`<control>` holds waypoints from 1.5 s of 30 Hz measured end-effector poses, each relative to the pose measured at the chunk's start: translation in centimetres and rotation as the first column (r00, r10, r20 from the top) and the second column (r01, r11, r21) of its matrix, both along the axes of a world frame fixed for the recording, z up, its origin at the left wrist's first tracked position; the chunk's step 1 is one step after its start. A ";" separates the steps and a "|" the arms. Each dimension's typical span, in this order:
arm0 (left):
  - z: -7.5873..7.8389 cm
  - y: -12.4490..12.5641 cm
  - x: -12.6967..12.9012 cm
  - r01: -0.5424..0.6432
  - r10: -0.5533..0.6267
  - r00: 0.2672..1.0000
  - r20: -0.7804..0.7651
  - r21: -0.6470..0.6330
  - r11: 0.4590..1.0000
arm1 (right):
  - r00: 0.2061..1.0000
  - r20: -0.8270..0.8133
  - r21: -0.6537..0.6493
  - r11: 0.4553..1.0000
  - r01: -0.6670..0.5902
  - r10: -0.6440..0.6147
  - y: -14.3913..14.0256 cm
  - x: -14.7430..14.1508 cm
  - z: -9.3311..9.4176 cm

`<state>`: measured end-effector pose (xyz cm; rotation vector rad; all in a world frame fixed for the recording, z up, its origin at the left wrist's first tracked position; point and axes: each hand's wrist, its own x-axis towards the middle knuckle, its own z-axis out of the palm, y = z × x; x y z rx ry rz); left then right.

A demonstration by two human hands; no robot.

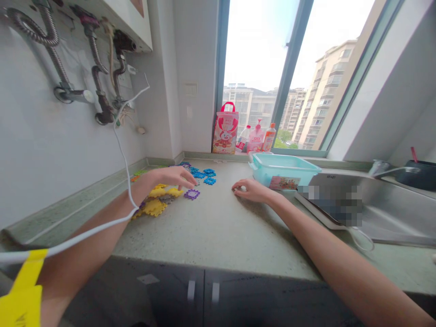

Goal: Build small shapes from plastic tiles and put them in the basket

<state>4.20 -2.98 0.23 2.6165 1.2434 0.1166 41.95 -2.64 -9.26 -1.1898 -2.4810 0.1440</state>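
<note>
My left hand (170,178) reaches over a group of flat toothed plastic tiles on the countertop (218,227), fingertips touching down just above a purple tile (192,194). Yellow tiles (155,206) lie under and beside my wrist, and blue tiles (204,175) sit just beyond my fingers. My right hand (250,190) rests on the counter with fingers curled, holding nothing visible, close to a light blue plastic tub (282,170).
A pink bag (225,129) and bottles (259,136) stand on the window sill. To the right are a steel sink (391,209) with a tap (384,169). Metal hoses (98,68) and a white cable (122,150) hang on the left wall.
</note>
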 end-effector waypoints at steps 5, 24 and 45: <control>1.6 1.1 -3.6 -0.280 0.263 0.960 0.096 0.339 0.898 | 0.999 -0.033 0.010 1.000 -0.009 0.009 0.1 0.2 -0.3; -9.3 -7.9 -16.4 -0.375 0.364 0.927 0.089 0.214 0.902 | 0.982 -0.110 0.157 0.978 -0.135 0.154 -3.4 -8.3 -2.4; -8.8 -7.9 -15.9 -0.369 0.295 0.923 0.247 0.349 0.861 | 1.000 0.030 0.099 0.995 0.001 -0.004 10.9 -30.2 2.5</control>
